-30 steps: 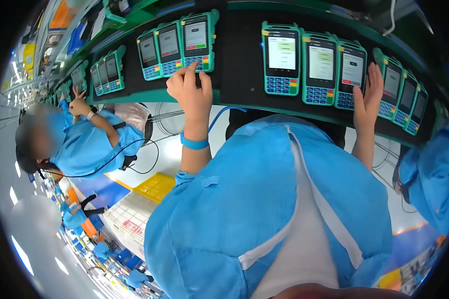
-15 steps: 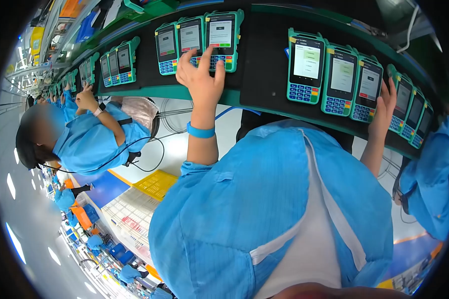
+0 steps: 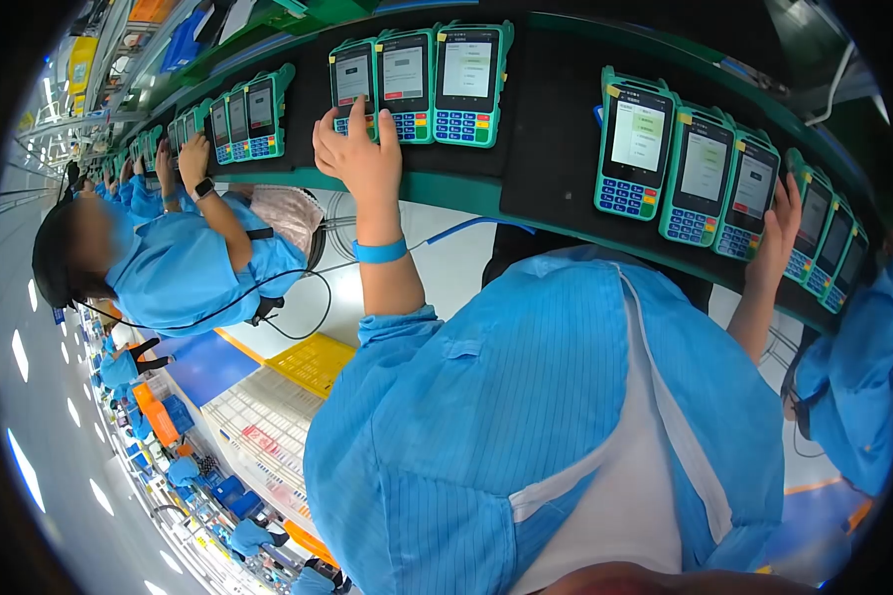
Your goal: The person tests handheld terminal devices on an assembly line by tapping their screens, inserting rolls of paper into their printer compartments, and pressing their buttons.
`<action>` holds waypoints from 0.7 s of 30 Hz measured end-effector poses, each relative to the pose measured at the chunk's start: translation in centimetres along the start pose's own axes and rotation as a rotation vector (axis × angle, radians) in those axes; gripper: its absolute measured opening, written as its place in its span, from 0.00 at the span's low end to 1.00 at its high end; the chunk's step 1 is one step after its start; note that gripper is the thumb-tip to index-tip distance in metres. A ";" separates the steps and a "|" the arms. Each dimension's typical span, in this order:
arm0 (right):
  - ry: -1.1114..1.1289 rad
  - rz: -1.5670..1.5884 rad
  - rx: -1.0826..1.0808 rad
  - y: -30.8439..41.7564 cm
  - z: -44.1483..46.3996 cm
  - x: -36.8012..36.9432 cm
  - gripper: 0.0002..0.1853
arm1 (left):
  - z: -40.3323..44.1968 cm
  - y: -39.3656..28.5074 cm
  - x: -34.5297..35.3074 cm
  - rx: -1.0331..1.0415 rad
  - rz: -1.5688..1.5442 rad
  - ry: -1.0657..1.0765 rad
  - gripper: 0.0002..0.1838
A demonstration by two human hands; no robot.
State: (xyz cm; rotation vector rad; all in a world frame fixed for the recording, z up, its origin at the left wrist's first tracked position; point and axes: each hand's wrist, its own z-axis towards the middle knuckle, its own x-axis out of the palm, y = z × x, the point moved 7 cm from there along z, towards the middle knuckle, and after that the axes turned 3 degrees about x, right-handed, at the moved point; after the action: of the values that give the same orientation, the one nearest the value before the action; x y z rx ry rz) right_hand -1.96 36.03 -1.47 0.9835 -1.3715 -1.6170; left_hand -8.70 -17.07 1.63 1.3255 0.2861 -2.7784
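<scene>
Three teal-cased payment terminals with lit screens and blue keypads lie side by side under my left hand [image 3: 362, 154]. Its fingers are spread, and one fingertip is at the lower screen of the leftmost terminal [image 3: 351, 74]. Beside that one, the middle terminal [image 3: 404, 74] shows a pale page with a red button. A list with a green highlight fills the screen of the right terminal [image 3: 466, 74]. My right hand [image 3: 777, 236], fingers stretched out, rests along the right edge of another terminal [image 3: 752, 188], which ends a second row of three.
The terminals lie on a black bench top [image 3: 556, 149] with a green edge. More terminals [image 3: 831, 233] stand beyond my right hand, and others [image 3: 253, 119] further left. A co-worker in blue [image 3: 193, 268] works at the left. A yellow basket [image 3: 313, 365] stands behind.
My left hand has moved left, from the middle and right terminals to the leftmost one. The right terminal's screen has switched to a list. My right hand stays at its terminal's edge.
</scene>
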 end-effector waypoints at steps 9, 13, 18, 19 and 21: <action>0.011 -0.001 -0.005 0.0 0.1 0.1 0.32 | 0.2 -2.7 -0.4 0.116 -0.084 -0.013 0.13; 0.007 0.012 0.001 -0.3 0.2 -0.1 0.32 | 0.7 -2.8 -0.5 0.092 -0.142 -0.048 0.13; 0.016 0.020 -0.003 -0.6 0.3 -0.3 0.32 | 1.7 -4.8 -0.4 0.159 -0.115 -0.052 0.15; 0.015 0.024 -0.002 -0.6 0.3 -0.3 0.32 | 1.8 -5.0 -0.3 0.169 -0.108 -0.052 0.16; 0.023 0.029 -0.009 -0.5 0.3 -0.2 0.32 | 2.1 -5.2 -0.1 0.178 -0.102 -0.057 0.16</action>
State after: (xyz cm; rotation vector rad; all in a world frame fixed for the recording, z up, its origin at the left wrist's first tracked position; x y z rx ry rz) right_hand -2.15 36.39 -1.88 0.9704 -1.3558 -1.5845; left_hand -10.93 -12.38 3.72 1.2972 0.1086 -2.9826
